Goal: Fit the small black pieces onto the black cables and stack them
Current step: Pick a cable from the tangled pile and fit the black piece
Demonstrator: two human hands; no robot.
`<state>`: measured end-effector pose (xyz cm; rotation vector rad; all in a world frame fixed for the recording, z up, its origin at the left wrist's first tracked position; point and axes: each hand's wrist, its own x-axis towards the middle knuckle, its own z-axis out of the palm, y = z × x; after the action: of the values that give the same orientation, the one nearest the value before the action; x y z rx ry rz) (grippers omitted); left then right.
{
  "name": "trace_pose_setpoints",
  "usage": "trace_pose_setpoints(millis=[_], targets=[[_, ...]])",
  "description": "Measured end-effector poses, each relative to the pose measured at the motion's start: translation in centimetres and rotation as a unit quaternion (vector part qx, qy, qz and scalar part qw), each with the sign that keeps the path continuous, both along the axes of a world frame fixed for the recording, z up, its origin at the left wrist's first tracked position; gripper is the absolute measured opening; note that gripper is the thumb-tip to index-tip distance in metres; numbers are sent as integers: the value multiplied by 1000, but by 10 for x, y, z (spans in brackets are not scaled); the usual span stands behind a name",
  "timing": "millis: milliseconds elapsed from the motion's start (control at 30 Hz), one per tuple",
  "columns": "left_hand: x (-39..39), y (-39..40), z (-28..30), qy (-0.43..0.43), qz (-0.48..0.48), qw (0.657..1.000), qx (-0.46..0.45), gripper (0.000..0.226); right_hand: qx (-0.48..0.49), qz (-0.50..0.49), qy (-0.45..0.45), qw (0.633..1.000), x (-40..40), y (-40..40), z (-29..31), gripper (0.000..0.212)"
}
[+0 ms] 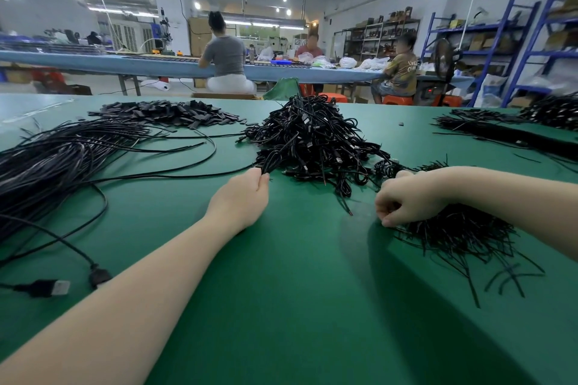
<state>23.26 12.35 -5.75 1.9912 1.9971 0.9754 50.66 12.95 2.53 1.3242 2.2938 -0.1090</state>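
Left hand (247, 194): fingers curled, pinching a black cable (275, 159) at the near edge of the tangled cable heap (309, 137), which rises just beyond the fingertips. Right hand (403, 200): fingers curled downward at the near-left edge of a pile of thin black strips (459, 231) that spreads out under and beyond the wrist; whether it holds one cannot be told. Long cable bundle (53, 162): well left of the left hand. Flat black pieces (169, 114): far beyond it, on the green table (297, 291). USB plug (50, 287): beside the left forearm.
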Motion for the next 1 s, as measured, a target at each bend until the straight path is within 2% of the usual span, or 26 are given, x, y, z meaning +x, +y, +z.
trace_pose_setpoints(millis=[167,267,333,400,500,700,900,1000], targets=[[0,-1,1,-3,-6,1000,-5,35,37,5,155,987,-10,4,-2,10],[-1,0,1,-3,-8,1000,-7,35,69,6,161,984,-16,9,1,11],[-1,0,1,2,-8,1000,-7,36,22,-38,145,988,-15,10,11,17],[-1,1,1,9,-9,1000,-8,36,-17,-81,91,992,-12,11,16,24],[-1,3,1,15,-16,1000,-12,36,-24,-105,48,993,-8,13,10,25],[-1,4,0,28,-16,999,-19,35,-31,-133,92,986,-4,17,3,22],[0,3,0,32,-18,999,-19,35,-62,-81,77,992,-8,15,4,14],[-1,3,1,16,-22,999,-16,36,-10,-31,174,984,-15,15,3,13]])
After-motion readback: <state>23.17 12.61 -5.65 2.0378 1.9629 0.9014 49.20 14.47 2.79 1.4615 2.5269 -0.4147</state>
